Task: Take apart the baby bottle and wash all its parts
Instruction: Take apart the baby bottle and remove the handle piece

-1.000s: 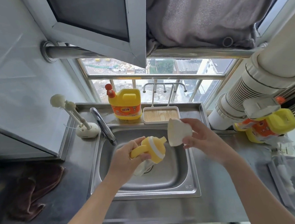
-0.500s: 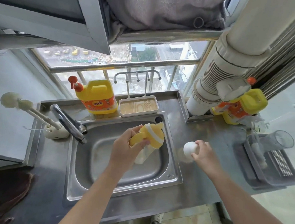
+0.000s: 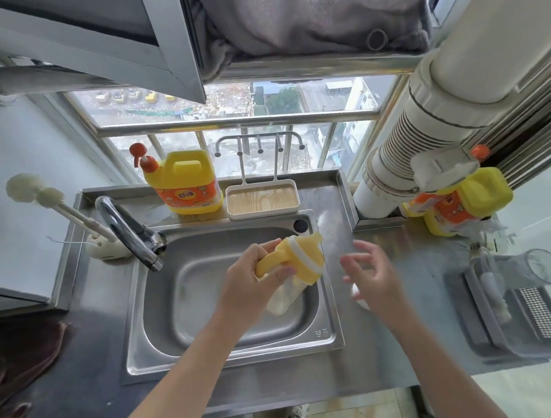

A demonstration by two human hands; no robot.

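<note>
My left hand (image 3: 252, 281) grips the baby bottle (image 3: 297, 266) by its yellow handle, tilted over the steel sink (image 3: 213, 355). The bottle has a yellow collar with a white ring, a yellow spout pointing up and right, and a clear body slanting down. My right hand (image 3: 369, 272) hovers over the counter right of the sink, fingers spread and relaxed, holding nothing. The white cap (image 3: 358, 296) lies on the counter just under that hand, mostly hidden by it.
The faucet (image 3: 128, 235) arches over the sink's left rear. A yellow detergent jug (image 3: 185, 186) and a small wooden-bottomed rack tray (image 3: 262, 200) stand behind the sink. A bottle brush in its stand (image 3: 105, 245) is at left. A grey drain tray (image 3: 520, 315) with a glass sits at right.
My right hand carried the white cap from above the sink to the counter at right, set it down and let go. My left hand kept holding the bottle over the sink.
</note>
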